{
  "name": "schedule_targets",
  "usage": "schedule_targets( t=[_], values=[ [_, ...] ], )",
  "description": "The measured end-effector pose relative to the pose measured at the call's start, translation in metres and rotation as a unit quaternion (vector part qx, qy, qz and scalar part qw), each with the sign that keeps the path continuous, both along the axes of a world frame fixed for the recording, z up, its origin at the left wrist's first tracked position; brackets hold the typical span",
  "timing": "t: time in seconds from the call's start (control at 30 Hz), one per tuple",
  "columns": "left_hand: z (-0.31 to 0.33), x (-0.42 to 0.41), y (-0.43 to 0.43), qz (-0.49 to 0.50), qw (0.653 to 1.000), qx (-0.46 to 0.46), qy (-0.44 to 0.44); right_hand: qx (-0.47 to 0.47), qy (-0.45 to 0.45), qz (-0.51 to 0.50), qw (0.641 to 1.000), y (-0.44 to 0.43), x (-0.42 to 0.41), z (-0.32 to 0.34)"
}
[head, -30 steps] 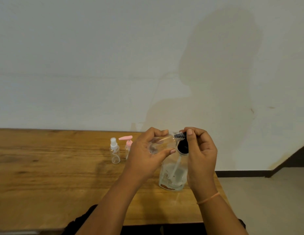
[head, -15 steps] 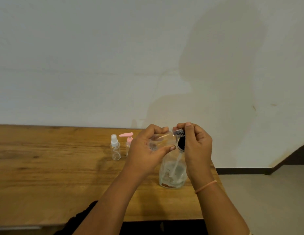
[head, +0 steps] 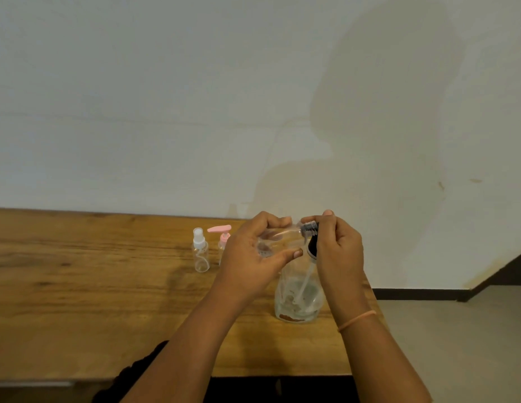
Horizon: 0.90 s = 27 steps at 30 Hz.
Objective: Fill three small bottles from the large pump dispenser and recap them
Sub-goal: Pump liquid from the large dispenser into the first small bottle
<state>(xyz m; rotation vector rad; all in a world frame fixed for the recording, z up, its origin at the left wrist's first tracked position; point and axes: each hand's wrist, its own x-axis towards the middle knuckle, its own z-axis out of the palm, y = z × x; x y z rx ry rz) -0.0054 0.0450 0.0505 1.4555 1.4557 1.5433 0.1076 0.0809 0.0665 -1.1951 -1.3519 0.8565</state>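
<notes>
Your left hand [head: 253, 251] is curled round the small clear bottle [head: 279, 237], thumb underneath and fingers over the top. It holds the bottle on its side in the air, neck pointing to your right. Your right hand [head: 337, 251] meets it there, with thumb and fingertips pinching the black cap [head: 310, 227] on the neck.

That split makes sense. One hand steadies the body so it cannot spin, and the other is free to turn the threads. Whether the cap is going on or coming off cannot be read from this view, nor how much liquid the bottle holds.

Directly below your hands stands the large pump dispenser [head: 298, 298], upright near the table's right end with its dip tube [head: 304, 282] showing through the clear wall. A dark part just under the cap is probably its pump collar. Working over the dispenser keeps the reach short and means drips would likely land near it.

Behind your left hand, two more small bottles stand upright on the wooden table [head: 79, 286], well apart from the dispenser. One is a spray bottle with a white top [head: 200, 254] and the other a bottle with a pink pump [head: 223, 238], both capped and out of your way.
</notes>
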Motion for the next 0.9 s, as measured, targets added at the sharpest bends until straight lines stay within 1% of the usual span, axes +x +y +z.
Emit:
schedule_targets(
  t=[0.1,0.27,0.4,0.47,0.57,0.67,0.7,0.8,0.9],
  values=[
    [-0.001,0.0,-0.003,-0.003,1.0,-0.008,-0.004,0.006,-0.022,0.002,1.0,-0.001,0.001,-0.004],
    [0.006,0.002,-0.002,-0.004,1.0,0.013,-0.013,-0.013,0.051,0.043,0.998,0.003,0.006,0.005],
    [0.006,0.002,-0.002,-0.002,1.0,0.016,-0.004,-0.002,0.063,0.041,0.997,0.005,0.007,0.005],
    [0.005,0.001,0.0,-0.004,1.0,0.01,-0.01,0.019,0.035,0.028,0.999,0.003,0.006,0.003],
    [0.002,0.0,0.0,-0.006,1.0,-0.002,-0.005,0.067,-0.039,-0.008,0.997,0.005,0.006,-0.008],
    [-0.001,0.0,-0.002,-0.004,1.0,-0.008,-0.017,0.083,-0.086,-0.031,0.992,0.007,0.006,-0.015],
    [0.0,0.0,-0.002,-0.003,1.0,-0.007,-0.017,0.08,-0.08,-0.031,0.993,0.006,0.005,-0.014],
    [0.005,0.001,-0.001,-0.004,1.0,0.006,-0.021,0.069,-0.028,-0.008,0.997,0.005,0.005,-0.003],
    [0.006,0.002,-0.001,-0.002,1.0,0.011,-0.014,0.062,-0.004,0.02,0.998,0.006,0.008,0.003]
  ],
)
